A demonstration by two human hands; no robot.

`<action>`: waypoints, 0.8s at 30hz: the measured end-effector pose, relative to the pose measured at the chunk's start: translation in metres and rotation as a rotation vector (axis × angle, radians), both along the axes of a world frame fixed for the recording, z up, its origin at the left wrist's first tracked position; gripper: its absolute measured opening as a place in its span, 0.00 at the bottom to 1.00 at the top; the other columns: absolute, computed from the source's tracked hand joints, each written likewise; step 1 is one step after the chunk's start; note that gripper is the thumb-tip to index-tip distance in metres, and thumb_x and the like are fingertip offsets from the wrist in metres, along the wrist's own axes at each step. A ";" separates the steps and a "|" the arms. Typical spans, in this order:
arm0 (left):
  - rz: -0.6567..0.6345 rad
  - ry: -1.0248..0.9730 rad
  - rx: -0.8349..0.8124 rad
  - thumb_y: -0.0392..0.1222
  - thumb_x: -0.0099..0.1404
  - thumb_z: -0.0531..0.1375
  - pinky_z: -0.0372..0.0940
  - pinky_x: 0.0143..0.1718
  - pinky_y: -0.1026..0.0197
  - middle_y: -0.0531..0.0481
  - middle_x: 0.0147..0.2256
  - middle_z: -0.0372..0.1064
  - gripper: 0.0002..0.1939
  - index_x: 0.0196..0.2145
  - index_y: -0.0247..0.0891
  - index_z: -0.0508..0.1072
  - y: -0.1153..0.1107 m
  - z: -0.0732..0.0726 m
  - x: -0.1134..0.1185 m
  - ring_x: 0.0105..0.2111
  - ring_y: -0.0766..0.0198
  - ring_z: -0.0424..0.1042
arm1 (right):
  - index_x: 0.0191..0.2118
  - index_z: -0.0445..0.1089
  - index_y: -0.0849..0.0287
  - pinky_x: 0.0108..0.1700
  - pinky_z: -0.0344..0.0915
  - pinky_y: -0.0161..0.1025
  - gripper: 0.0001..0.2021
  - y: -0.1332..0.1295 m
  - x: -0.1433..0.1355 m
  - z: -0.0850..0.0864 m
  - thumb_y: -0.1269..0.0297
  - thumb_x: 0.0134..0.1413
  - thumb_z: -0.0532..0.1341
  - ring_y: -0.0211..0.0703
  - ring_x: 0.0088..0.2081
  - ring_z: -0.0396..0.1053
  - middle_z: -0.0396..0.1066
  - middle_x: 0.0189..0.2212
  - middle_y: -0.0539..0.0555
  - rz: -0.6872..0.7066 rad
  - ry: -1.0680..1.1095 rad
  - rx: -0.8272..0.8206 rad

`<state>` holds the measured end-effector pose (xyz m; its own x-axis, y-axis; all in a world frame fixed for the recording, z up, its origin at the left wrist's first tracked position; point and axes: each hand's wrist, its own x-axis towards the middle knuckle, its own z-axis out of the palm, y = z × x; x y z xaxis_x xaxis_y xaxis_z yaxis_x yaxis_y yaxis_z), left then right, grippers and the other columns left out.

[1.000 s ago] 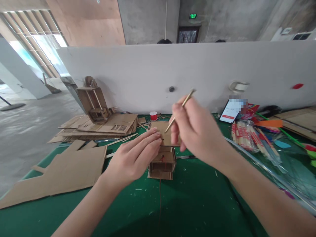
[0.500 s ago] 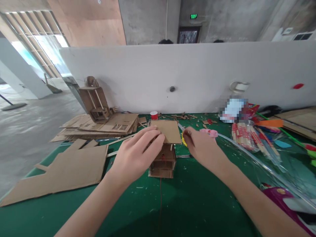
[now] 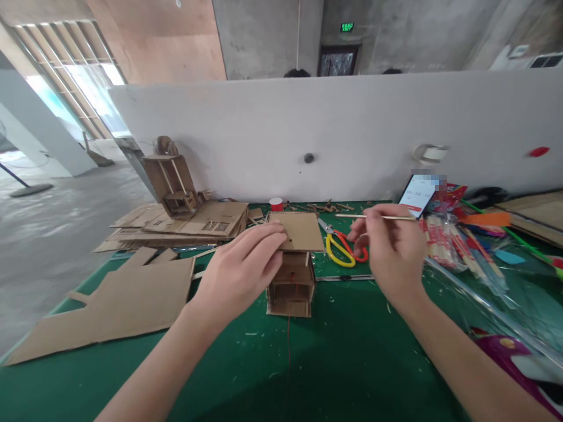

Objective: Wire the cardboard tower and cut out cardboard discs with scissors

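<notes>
Cardboard box [image 3: 299,268] at centre of the surface [image 3: 352,357], tan panel [image 3: 304,230] on top. Your left hand [image 3: 241,266], fingers together, lies on the panel's 9 o'clock edge; cannot tell if it grips. Your right hand [image 3: 394,249], at the box's 2 o'clock, pinches a thin wooden stick [image 3: 349,215], roughly level. Scissors [image 3: 329,249] lie between box and right hand.

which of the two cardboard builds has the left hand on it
The central cardboard build, with the red string at its front: the left hand lies on its top panel. The other build stands untouched on the cardboard stack at left.
</notes>
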<state>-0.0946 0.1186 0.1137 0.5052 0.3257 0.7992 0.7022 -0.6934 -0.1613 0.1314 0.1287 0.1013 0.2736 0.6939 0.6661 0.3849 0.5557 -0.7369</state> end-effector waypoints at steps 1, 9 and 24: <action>0.013 -0.009 -0.009 0.31 0.62 0.58 0.72 0.46 0.59 0.46 0.44 0.74 0.10 0.42 0.34 0.72 0.001 0.002 -0.001 0.43 0.61 0.74 | 0.37 0.62 0.55 0.19 0.63 0.36 0.05 -0.007 -0.003 0.004 0.60 0.60 0.54 0.40 0.23 0.69 0.69 0.25 0.51 0.013 0.036 0.091; 0.143 -0.157 -0.319 0.39 0.63 0.58 0.71 0.29 0.63 0.53 0.32 0.78 0.08 0.38 0.41 0.77 0.011 0.031 -0.004 0.28 0.63 0.76 | 0.42 0.69 0.56 0.36 0.70 0.41 0.12 -0.039 -0.026 0.003 0.76 0.53 0.56 0.44 0.38 0.73 0.75 0.37 0.55 0.198 -0.703 0.429; 0.148 -0.058 -0.626 0.37 0.60 0.58 0.61 0.19 0.65 0.55 0.24 0.76 0.09 0.29 0.41 0.79 0.031 0.015 -0.006 0.19 0.66 0.70 | 0.35 0.66 0.65 0.27 0.56 0.38 0.11 -0.032 -0.047 -0.001 0.73 0.62 0.47 0.43 0.27 0.66 0.69 0.27 0.56 0.075 -0.949 -0.286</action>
